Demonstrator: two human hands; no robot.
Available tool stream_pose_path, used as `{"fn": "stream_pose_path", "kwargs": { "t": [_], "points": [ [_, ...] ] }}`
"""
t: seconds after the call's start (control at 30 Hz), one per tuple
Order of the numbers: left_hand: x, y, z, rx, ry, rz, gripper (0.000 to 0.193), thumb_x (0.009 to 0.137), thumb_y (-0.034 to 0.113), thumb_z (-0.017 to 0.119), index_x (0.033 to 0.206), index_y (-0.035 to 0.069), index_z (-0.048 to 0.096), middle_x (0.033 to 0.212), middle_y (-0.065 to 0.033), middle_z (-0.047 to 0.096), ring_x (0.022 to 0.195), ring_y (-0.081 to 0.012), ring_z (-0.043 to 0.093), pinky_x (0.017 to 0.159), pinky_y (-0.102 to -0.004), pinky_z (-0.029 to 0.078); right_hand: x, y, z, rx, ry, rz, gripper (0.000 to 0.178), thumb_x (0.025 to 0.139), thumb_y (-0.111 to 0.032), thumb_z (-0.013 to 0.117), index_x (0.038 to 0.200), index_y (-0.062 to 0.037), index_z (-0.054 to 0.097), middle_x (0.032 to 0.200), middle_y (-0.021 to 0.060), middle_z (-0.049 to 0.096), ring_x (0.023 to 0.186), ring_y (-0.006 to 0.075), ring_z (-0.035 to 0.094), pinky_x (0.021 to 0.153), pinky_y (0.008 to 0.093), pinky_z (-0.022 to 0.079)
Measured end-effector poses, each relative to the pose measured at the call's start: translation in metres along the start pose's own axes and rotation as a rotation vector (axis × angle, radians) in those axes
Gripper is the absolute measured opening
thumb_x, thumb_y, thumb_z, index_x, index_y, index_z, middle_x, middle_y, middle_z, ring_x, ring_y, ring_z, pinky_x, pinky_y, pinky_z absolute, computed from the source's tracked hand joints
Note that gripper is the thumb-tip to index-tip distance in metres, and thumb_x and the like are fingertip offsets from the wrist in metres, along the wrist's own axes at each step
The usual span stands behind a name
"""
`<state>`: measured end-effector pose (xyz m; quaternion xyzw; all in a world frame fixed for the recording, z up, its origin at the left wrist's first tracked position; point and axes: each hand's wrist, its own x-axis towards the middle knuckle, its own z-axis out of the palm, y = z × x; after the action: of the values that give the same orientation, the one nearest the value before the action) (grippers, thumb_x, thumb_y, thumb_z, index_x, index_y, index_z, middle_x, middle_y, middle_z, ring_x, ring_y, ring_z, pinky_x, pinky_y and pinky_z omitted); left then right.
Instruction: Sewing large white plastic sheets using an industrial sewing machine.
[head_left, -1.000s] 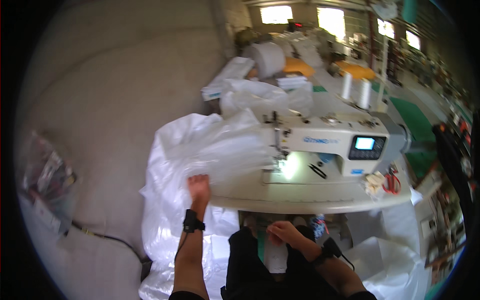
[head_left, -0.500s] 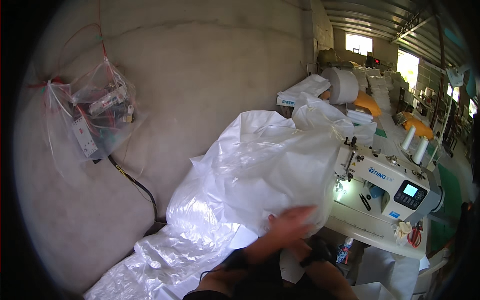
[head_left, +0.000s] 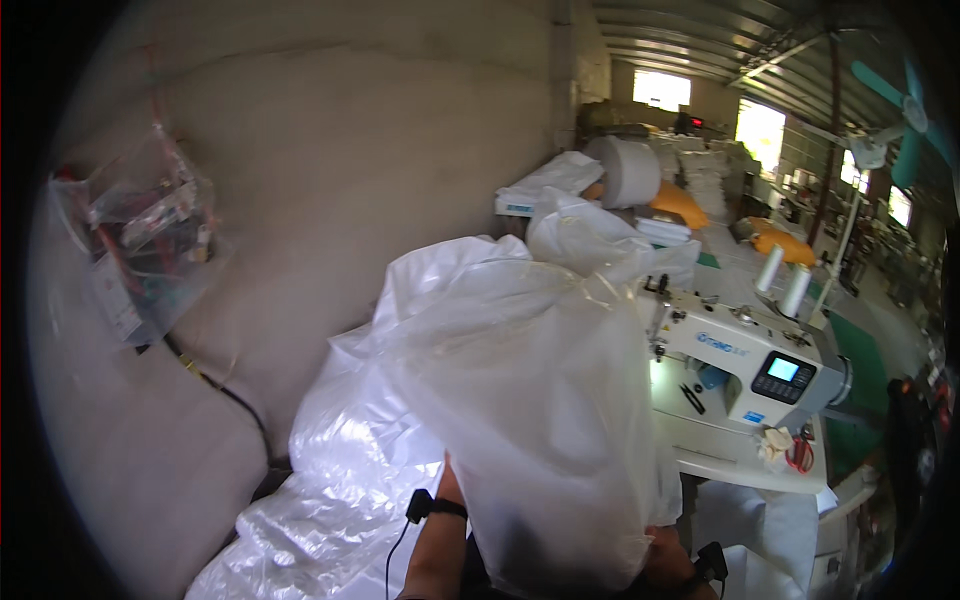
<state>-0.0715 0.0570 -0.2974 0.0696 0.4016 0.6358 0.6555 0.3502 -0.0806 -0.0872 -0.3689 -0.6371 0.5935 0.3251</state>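
A big translucent white plastic sheet (head_left: 540,380) billows up in front of me and spreads over the middle of the view. My left hand (head_left: 449,478) reaches behind its left side, and the fingers are hidden by the film. At the lower right edge of the same sheet, my right hand (head_left: 662,548) is closed on the plastic, with its fingers partly covered. A shinier crumpled heap of plastic film (head_left: 320,500) lies to the left, running down toward the lower edge. Both wrists wear black straps with small black devices.
A white sewing machine (head_left: 740,350) with a lit screen stands on its table (head_left: 715,445) at right. Black thread snips (head_left: 692,399) and red-handled scissors (head_left: 800,453) lie there. Bagged electrical parts (head_left: 150,240) hang on the left wall. A fan (head_left: 910,115) stands at far right.
My hands have moved apart, from close together in front of the sheet to its two sides. The sheet has been raised and spread toward me. The view has turned slightly right.
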Motion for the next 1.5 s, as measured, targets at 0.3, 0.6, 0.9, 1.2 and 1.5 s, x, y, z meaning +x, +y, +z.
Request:
{"fn": "stream_pose_path", "kwargs": {
  "t": [0.3, 0.6, 0.9, 1.2, 1.5],
  "points": [
    [-0.105, 0.171, 0.045, 0.015, 0.021, 0.798, 0.067, 0.087, 0.058, 0.040, 0.124, 0.002, 0.048, 0.104, -0.0132, 0.062, 0.099, -0.0256, 0.056, 0.090, -0.0387, 0.044, 0.044, 0.032, 0.042, 0.972, 0.012, 0.378, 0.047, 0.093, -0.027, 0.050, 0.132, -0.0022, 0.040, 0.129, 0.0108, 0.050, 0.118, 0.0245, 0.049, 0.103, 0.0425, 0.036],
    [-0.284, 0.303, -0.172, 1.252, 0.940, 0.200, 0.035, 0.089, 0.034, 0.053, 0.110, 0.007, 0.056, 0.097, -0.0113, 0.064, 0.092, -0.0272, 0.062, 0.081, -0.0421, 0.050, 0.126, 0.041, 0.130, 1.020, -0.434, 0.441, 0.045, 0.095, -0.030, 0.050, 0.131, -0.0058, 0.043, 0.124, 0.0098, 0.054, 0.107, 0.0203, 0.057, 0.093, 0.0370, 0.046],
    [-0.179, 0.159, 0.070, 0.829, -0.259, 0.579, 0.035, 0.094, 0.013, 0.049, 0.123, -0.005, 0.050, 0.123, -0.0151, 0.055, 0.104, -0.0212, 0.057, 0.086, -0.0339, 0.050, 0.099, 0.053, 0.122, 0.368, -0.274, 0.408, 0.040, 0.092, -0.032, 0.051, 0.120, -0.0020, 0.051, 0.109, 0.0132, 0.061, 0.094, 0.0195, 0.062, 0.080, 0.0295, 0.051],
    [0.010, 0.103, 0.148, 2.230, 0.285, 1.116, 0.055, 0.091, 0.050, 0.041, 0.133, 0.014, 0.045, 0.143, -0.0095, 0.036, 0.132, -0.0338, 0.031, 0.093, -0.0678, 0.030, 0.055, 0.051, 0.090, 0.113, -0.205, 0.644, 0.045, 0.091, -0.039, 0.050, 0.114, -0.0007, 0.052, 0.086, 0.0148, 0.068, 0.058, 0.0234, 0.063, 0.051, 0.0316, 0.050],
    [0.025, 0.169, 0.203, 2.279, 0.419, 0.472, 0.045, 0.091, 0.044, 0.041, 0.129, 0.021, 0.047, 0.147, -0.0065, 0.028, 0.133, -0.0353, 0.028, 0.097, -0.0684, 0.025, 0.049, -0.002, 0.053, 0.518, -0.061, 0.548, 0.048, 0.091, -0.038, 0.053, 0.122, -0.0032, 0.043, 0.083, 0.0108, 0.065, 0.054, 0.0150, 0.057, 0.044, 0.0259, 0.043]
  ]
}}
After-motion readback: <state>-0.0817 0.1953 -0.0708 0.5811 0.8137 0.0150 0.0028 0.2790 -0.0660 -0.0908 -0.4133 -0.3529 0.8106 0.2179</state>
